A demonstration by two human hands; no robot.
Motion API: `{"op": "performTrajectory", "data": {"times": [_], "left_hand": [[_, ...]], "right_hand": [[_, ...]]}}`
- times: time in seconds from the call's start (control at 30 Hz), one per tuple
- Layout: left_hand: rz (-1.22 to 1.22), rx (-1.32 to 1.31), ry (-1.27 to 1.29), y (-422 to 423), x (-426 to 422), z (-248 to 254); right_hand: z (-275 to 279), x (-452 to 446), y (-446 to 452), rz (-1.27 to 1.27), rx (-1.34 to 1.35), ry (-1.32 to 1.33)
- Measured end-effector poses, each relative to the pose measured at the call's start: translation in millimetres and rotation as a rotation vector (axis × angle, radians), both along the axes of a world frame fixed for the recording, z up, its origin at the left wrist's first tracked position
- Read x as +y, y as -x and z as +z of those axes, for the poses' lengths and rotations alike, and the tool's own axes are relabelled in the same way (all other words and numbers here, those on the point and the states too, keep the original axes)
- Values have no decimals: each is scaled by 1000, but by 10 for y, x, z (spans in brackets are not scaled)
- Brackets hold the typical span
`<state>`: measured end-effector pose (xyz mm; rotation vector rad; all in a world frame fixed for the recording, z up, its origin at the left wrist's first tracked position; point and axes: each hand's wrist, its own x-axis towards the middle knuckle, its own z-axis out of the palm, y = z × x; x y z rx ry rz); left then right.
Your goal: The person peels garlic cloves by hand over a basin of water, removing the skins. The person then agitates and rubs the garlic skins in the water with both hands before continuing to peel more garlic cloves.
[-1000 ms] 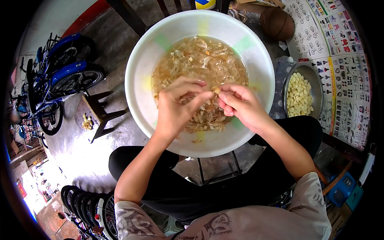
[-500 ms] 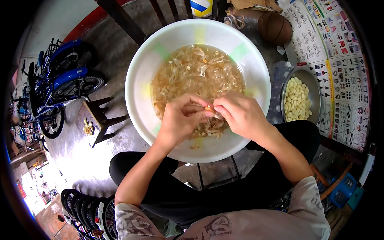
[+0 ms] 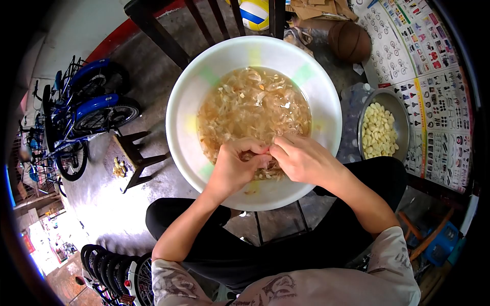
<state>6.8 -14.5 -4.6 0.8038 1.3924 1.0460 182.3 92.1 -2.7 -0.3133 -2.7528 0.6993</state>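
A large white basin (image 3: 177,120) stands before my knees, with papery garlic skins (image 3: 250,109) floating in its brownish water. Over the near part of the basin, my left hand (image 3: 236,166) and my right hand (image 3: 306,160) meet at the fingertips. Both are closed in a pinch on a small garlic clove, which the fingers mostly hide. To the right is a metal bowl (image 3: 405,125) of pale peeled garlic cloves (image 3: 378,131).
A small wooden stool (image 3: 133,153) at left bears several cloves (image 3: 119,167). Blue bicycles (image 3: 92,109) stand beyond it. Behind the basin are a dark wooden chair (image 3: 158,31), a volleyball (image 3: 252,15) and a basketball (image 3: 350,42). A printed sheet (image 3: 434,112) lies at right.
The view has shifted slightly, so the basin appears a little lower. My fingers have drawn closer together around the clove, which showed more plainly before.
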Motion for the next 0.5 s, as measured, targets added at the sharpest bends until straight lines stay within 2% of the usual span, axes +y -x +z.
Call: {"op": "performTrajectory", "data": {"times": [0.13, 0.23, 0.5], "left_hand": [[-10, -11, 46, -6, -36, 58], [-95, 132, 45, 28, -45, 133], [-281, 268, -56, 215, -47, 247]], "right_hand": [[-52, 13, -27, 97, 28, 15], [-50, -19, -34, 131, 61, 19], [-122, -200, 51, 93, 77, 47]]}}
